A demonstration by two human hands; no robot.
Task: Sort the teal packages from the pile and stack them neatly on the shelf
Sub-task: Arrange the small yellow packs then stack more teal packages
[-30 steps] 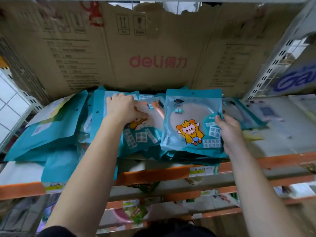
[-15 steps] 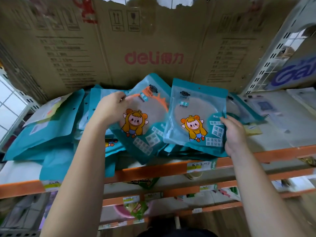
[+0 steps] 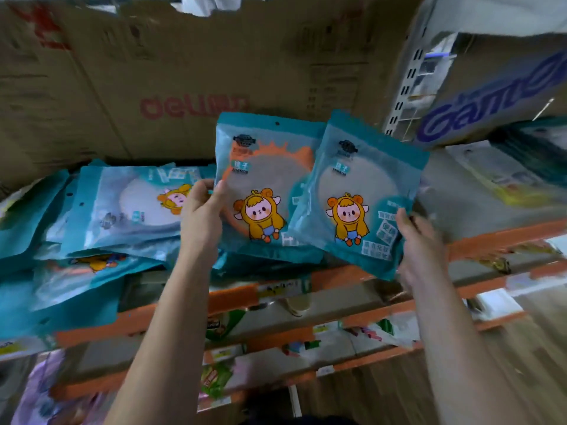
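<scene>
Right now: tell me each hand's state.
Left hand: grips the left package by its left edge.
Right hand: grips the right package at its lower right edge.

"game" in blue on box [image 3: 491,99]

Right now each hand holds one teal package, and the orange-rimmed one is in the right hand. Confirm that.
Wrong hand. In the head view the orange-rimmed package is held by the left hand; the right hand holds the package without orange. Each hand does hold one teal package.
</scene>
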